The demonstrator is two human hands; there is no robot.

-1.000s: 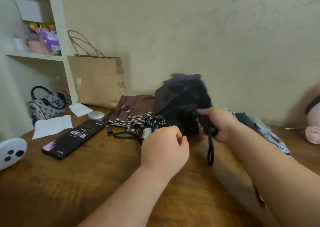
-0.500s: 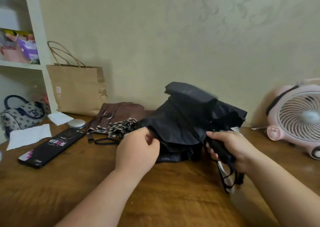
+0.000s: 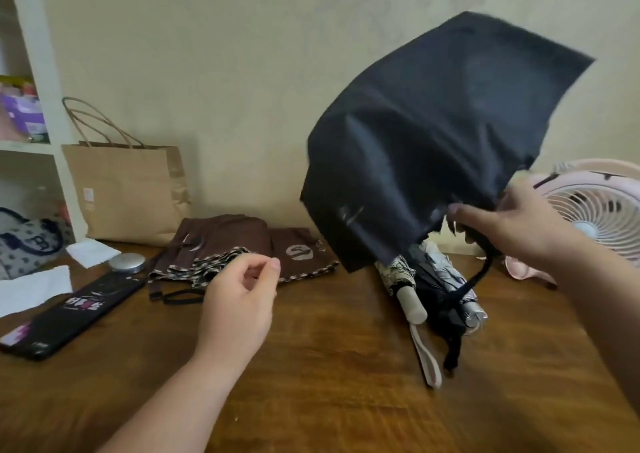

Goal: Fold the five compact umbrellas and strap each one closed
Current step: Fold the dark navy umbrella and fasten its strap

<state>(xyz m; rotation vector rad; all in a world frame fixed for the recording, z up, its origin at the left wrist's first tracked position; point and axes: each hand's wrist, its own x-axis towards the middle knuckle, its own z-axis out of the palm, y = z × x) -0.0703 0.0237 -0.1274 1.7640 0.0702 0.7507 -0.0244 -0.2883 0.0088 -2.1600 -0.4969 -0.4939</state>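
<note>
Holding now: I am watching the right hand (image 3: 512, 224) gripping the black umbrella (image 3: 433, 134) at its handle end, right of centre. The fingers are curling round it, and hand and cloth are hiding most of the handle.
Canopy: it is billowing loose across the upper right of the frame, lifted off the table (image 3: 329, 366), with no strap round it.
Left hand: the left hand (image 3: 239, 300) is hovering at lower centre with its fingers loosely curled. I am seeing nothing in it.
Brown umbrella (image 3: 225, 241): it is lying slack at centre left beside the left hand, with its patterned hem spreading out, unstrapped.
Bundle under the canopy: a beige-handled umbrella (image 3: 407, 297), a dark umbrella (image 3: 433, 286) and a pale patterned umbrella (image 3: 450, 276) are lying together, touching. They are looking collapsed, but I cannot tell whether any strap is fastened.
Progress: I am counting five umbrellas and judging the task to be early or midway. At least the black and brown ones are needing work.
Remaining: I am expecting pleats to gather, cloth to roll and straps to close.
</note>
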